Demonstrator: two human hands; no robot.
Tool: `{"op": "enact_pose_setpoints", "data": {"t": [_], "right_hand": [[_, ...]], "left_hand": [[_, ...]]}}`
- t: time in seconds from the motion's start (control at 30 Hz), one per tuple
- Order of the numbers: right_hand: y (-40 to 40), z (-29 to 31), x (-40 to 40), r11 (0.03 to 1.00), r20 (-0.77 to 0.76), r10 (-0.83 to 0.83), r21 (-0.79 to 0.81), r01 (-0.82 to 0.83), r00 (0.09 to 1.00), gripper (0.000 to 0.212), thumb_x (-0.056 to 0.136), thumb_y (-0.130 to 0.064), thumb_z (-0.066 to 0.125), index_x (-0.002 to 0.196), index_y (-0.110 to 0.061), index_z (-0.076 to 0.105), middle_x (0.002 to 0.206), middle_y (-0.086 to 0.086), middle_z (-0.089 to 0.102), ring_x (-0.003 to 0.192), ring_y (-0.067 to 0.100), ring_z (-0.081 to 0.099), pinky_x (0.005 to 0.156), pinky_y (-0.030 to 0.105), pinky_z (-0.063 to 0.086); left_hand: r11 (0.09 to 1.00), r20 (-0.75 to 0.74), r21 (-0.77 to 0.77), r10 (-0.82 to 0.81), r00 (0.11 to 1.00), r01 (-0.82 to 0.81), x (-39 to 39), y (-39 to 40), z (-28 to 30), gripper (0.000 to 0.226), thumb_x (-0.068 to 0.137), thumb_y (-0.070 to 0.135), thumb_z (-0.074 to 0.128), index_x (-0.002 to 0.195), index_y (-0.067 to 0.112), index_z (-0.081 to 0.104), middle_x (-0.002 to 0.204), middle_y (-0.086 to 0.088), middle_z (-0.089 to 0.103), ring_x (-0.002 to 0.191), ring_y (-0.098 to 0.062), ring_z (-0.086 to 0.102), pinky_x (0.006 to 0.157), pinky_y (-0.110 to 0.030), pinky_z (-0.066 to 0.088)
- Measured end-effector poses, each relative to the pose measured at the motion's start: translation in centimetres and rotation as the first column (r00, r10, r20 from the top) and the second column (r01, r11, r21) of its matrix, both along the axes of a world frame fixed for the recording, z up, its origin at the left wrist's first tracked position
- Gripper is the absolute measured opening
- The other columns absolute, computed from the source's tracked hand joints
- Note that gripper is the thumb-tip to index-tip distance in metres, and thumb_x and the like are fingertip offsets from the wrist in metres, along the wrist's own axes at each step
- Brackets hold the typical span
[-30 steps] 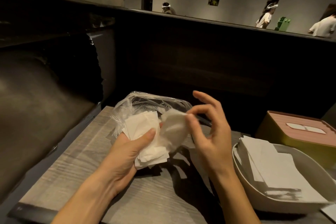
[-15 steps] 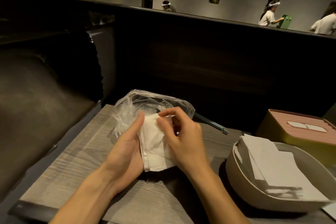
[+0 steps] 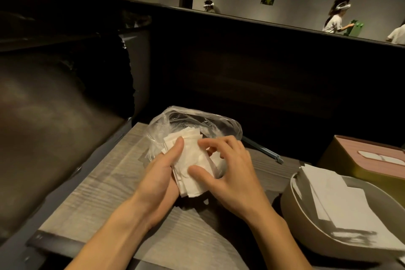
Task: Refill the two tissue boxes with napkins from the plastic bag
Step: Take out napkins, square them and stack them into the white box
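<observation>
While a stack of white napkins [image 3: 192,166] sits at the mouth of the clear plastic bag [image 3: 192,123] on the wooden table [image 3: 105,195], both hands close on it. The left hand [image 3: 157,180] cups the stack from its left side and underneath, thumb laid flat along the top sheet and pointing toward the bag, the other fingers hidden beneath the paper. The right hand [image 3: 232,173] comes over from the right with its fingers curled: the thumb presses on the near part of the top sheet, the forefinger bends down onto the far part, and the remaining fingers curve around the stack's right edge, though whether they grip the paper or only rest against the bag cannot be told from this angle. The napkins are fanned unevenly, corners sticking out at the top and bottom. The bag lies crumpled behind and around the stack, its far side puffed up.

To the right stands an open beige tissue box [image 3: 306,217], rounded, with folded napkins leaning inside it. Behind that, a second tissue box [image 3: 355,160], olive-sided with a pink slotted lid, sits closed at the table's right edge. A thin blue-grey stick [image 3: 263,149] lies on the table just behind the bag.
</observation>
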State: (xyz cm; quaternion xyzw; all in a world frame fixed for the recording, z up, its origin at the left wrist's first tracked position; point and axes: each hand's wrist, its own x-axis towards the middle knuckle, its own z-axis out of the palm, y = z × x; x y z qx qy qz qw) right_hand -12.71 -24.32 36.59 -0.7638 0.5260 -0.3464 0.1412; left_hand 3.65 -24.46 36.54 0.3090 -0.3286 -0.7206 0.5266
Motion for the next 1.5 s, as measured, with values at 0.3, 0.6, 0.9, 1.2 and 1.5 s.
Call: {"op": "enact_pose_setpoints", "data": {"t": [0.3, 0.6, 0.9, 1.2, 1.5], "right_hand": [[0.3, 0.3, -0.2, 0.995, 0.108, 0.062, 0.068, -0.069, 0.992, 0.014, 0.086, -0.049, 0.075, 0.089, -0.041, 0.065, 0.108, -0.025, 0.052, 0.118, -0.008, 0.045, 0.095, 0.025, 0.038], [0.7, 0.7, 0.8, 0.982, 0.313, -0.018, 0.182, -0.041, 0.95, 0.016, 0.089, -0.051, 0.073, 0.093, -0.036, 0.074, 0.085, -0.006, 0.069, 0.069, 0.006, 0.059, 0.063, 0.022, 0.049], [0.3, 0.2, 1.0, 0.935, 0.487, -0.086, 0.34, -0.098, 0.869, 0.021, 0.094, -0.039, 0.073, 0.089, -0.019, 0.076, 0.082, 0.014, 0.072, 0.079, 0.029, 0.071, 0.074, 0.039, 0.059], [0.6, 0.7, 1.5, 0.895, 0.5, -0.142, 0.433, -0.105, 0.854, 0.023, 0.095, -0.033, 0.072, 0.086, -0.011, 0.076, 0.072, 0.01, 0.073, 0.06, 0.013, 0.06, 0.058, 0.021, 0.047], [0.8, 0.3, 1.1, 0.92, 0.325, -0.249, 0.373, 0.118, 0.912, 0.041, 0.085, -0.062, 0.073, 0.113, -0.034, 0.064, 0.101, -0.01, 0.071, 0.082, -0.002, 0.068, 0.068, 0.02, 0.06]], "left_hand": [[0.999, 0.08, -0.037, 0.04, 0.996, -0.037, 0.1, -0.1, -0.6, 0.049, 0.106, 0.041, 0.042, 0.13, 0.008, 0.068, 0.127, -0.021, 0.07, 0.119, -0.037, 0.067, 0.106, -0.052, 0.048], [0.981, 0.121, -0.144, 0.144, 0.982, -0.126, -0.2, -0.1, -0.8, 0.049, 0.11, 0.039, 0.037, 0.13, 0.007, 0.067, 0.125, -0.017, 0.072, 0.119, -0.032, 0.068, 0.11, -0.049, 0.045], [0.976, 0.134, -0.179, 0.148, 0.98, -0.123, -0.5, 0.0, -0.5, 0.048, 0.109, 0.039, 0.037, 0.131, 0.008, 0.066, 0.125, -0.017, 0.072, 0.119, -0.032, 0.068, 0.107, -0.05, 0.048], [0.996, -0.088, -0.004, 0.087, 0.992, -0.087, 0.3, -0.6, 0.0, 0.061, 0.107, 0.05, 0.031, 0.134, 0.006, 0.064, 0.13, -0.017, 0.069, 0.122, -0.03, 0.067, 0.106, -0.05, 0.046], [0.998, -0.091, 0.011, 0.068, 0.994, -0.067, 0.5, -0.4, -0.1, 0.06, 0.108, 0.047, 0.031, 0.138, 0.005, 0.06, 0.135, -0.015, 0.067, 0.125, -0.029, 0.065, 0.106, -0.05, 0.046]]}}
